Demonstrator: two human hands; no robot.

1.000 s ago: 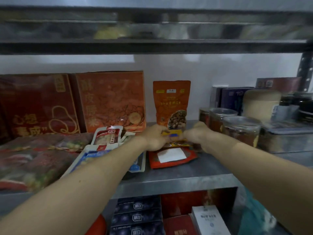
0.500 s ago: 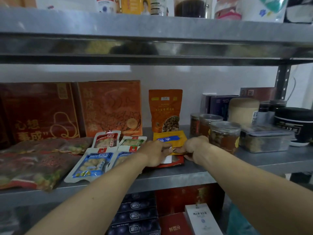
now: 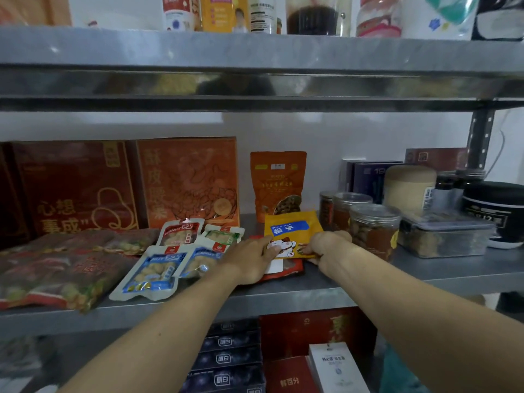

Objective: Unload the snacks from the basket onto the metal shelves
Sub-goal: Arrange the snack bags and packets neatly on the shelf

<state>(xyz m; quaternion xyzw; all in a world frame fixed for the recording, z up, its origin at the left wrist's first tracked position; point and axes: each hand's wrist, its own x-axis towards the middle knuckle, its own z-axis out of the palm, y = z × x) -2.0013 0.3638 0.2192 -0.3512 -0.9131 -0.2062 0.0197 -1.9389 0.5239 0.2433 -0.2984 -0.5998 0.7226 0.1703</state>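
— Laying the yellow packet (image 3: 292,234) down on the middle shelf (image 3: 354,293) is my job right now. It lies near the front edge, about halfway along, on top of a red packet (image 3: 286,272).

— Why two hands for one light pouch?

— My right hand (image 3: 326,246) pinches its near right corner, fingers curled, so I can steer it. My left hand (image 3: 251,259) is flat, with straight fingers (image 3: 270,248) resting on the near left corner. I'd say that pressure stops it sliding off the slick red one beneath.

— Why that spot?

— It's the gap I have. The peanut packets (image 3: 153,270) lie flat just to the left and the jars (image 3: 374,231) stand just to the right. An orange pouch (image 3: 279,185) stands upright behind, toward the back edge. Stacking flat there crowds none of them.

— Any risk?

— My right wrist is just beside the nearest jar, so a careless pull back could knock it.

— And the basket?

— I can't make it out from here. I judge this packet as good as placed; letting go comes next, then reaching for another snack.
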